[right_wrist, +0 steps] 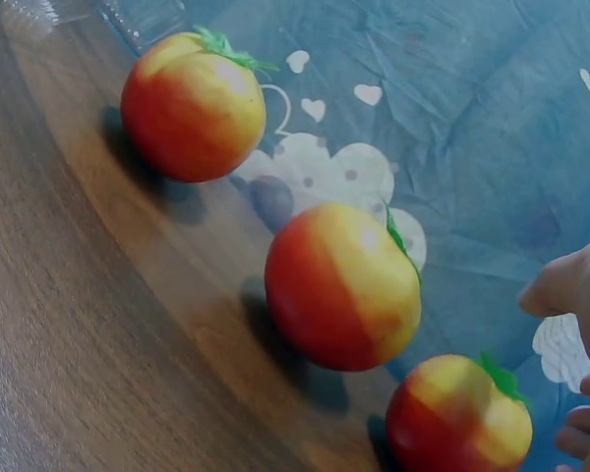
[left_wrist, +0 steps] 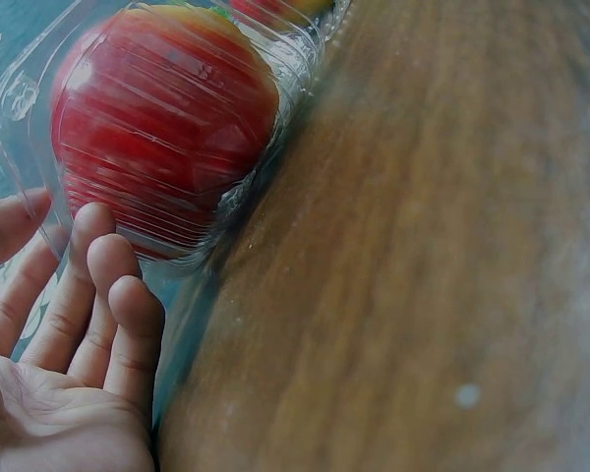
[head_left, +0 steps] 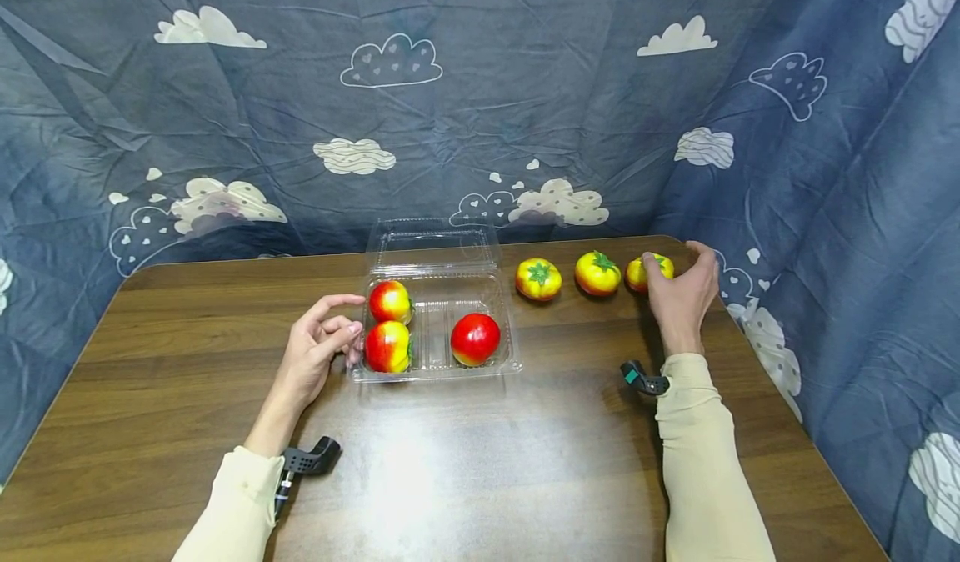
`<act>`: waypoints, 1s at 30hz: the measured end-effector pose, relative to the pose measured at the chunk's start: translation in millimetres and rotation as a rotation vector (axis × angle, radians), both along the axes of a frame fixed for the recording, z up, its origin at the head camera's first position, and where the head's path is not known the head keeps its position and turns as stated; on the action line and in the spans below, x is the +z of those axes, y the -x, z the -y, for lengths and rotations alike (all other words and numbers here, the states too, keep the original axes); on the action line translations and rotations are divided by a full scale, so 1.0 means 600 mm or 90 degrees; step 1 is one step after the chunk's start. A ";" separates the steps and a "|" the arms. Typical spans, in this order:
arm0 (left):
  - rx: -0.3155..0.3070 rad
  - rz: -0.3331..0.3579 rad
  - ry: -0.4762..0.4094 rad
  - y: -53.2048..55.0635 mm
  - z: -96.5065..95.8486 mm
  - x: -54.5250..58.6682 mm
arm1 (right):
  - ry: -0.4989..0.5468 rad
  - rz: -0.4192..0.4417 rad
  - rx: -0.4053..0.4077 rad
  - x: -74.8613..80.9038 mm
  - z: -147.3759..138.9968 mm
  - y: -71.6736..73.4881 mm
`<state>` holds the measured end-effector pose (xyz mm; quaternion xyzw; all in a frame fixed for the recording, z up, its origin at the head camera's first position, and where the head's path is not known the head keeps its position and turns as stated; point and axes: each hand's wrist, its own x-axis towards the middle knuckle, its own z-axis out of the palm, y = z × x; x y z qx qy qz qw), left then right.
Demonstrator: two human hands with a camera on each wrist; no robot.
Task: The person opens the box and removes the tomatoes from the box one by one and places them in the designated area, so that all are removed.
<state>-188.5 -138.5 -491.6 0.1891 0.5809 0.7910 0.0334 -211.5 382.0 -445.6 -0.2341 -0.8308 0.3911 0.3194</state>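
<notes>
My left hand (head_left: 311, 353) is at the left side of a clear plastic clamshell box (head_left: 431, 370), its loosely bent fingertips right at the wall. Inside the box, two red-and-yellow tomato-like fruits (head_left: 387, 347) sit along the left and a redder fruit (head_left: 476, 339) at the right. On the table to the right of the box stands a row of three similar fruits with green leafy tops. Over the rightmost fruit (right_wrist: 457, 418) reaches my right hand (head_left: 684, 295), thumb and fingers spread; in the right wrist view the thumb is apart from it.
The box's raised lid (head_left: 435, 245) leans back toward the blue cloud-print curtain (head_left: 420, 128) behind the wooden table (head_left: 187, 378). Beside the box are the near fruit (head_left: 538, 279) and middle fruit (head_left: 597, 274) of the row. The table's back edge runs close behind them.
</notes>
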 end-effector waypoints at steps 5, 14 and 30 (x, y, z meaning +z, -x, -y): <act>0.002 0.000 0.003 -0.001 0.000 0.002 | -0.009 -0.040 -0.007 0.009 0.009 0.000; 0.008 0.006 0.010 -0.002 -0.001 0.003 | -0.029 -0.034 0.031 0.028 0.031 -0.002; 0.006 0.007 0.008 -0.001 0.000 0.003 | -0.083 -0.052 0.104 0.041 0.058 -0.003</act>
